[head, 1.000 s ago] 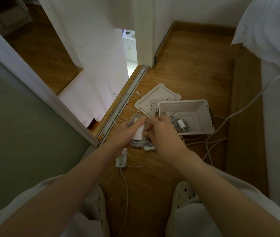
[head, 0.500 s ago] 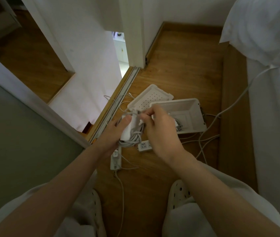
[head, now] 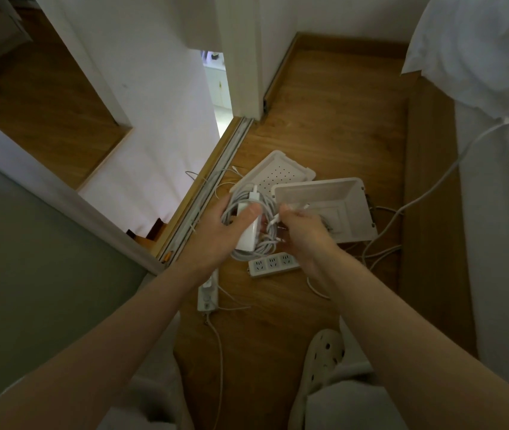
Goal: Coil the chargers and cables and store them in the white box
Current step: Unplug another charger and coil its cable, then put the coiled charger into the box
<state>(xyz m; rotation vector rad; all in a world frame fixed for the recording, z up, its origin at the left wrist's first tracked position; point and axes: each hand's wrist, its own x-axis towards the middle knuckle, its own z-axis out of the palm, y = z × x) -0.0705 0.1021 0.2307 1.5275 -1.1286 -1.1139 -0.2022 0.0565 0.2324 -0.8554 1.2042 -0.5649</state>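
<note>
Head view: midway at best, one charger bundle coiled in hand, not yet boxed.
Left hand (head: pixel 216 231) fingers (head: pixel 248 214) curled round the charger (head: pixel 248 235) and its looped cable (head: pixel 242 203), thumb pressing the brick; right hand (head: pixel 304 234) pinching the plug end (head: pixel 278 219) beside the coil, apparently tucking it in. Bundle held above the floor (head: pixel 324 125), just short of the open box (head: pixel 351 193), lid (head: pixel 278 175) behind. Judged left: boxing this bundle, then power strips (head: pixel 273 263) and loose cables (head: pixel 383 252), uncoiled. Box contents mostly hidden by the right hand.
</note>
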